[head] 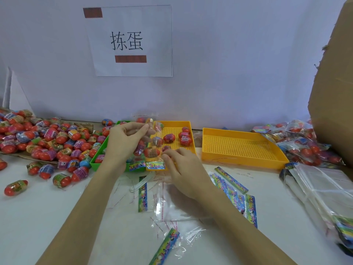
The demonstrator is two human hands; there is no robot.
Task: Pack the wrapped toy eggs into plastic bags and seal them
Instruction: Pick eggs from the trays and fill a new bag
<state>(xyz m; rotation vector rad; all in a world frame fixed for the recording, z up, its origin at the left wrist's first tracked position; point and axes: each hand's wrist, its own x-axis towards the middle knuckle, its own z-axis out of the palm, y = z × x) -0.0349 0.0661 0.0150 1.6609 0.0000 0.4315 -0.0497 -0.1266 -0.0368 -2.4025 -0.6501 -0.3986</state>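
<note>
Clear plastic bag point(150, 150) of wrapped eggs held up between left hand point(126, 138) pinching its top and right hand point(183, 169) at its lower edge, loose eggs point(47, 138) heaped at left, yellow trays point(242, 146) set on white counter point(57, 217), printed sign point(129, 41) taped to wall.

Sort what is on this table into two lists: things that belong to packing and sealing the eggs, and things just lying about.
In the job:
- clear plastic bag of wrapped eggs, held by left hand and right hand
- pile of loose wrapped red toy eggs
- colourful printed header cards
- stack of empty clear bags

Lying about:
- empty yellow perforated tray
- brown cardboard box
- paper wall sign
</note>
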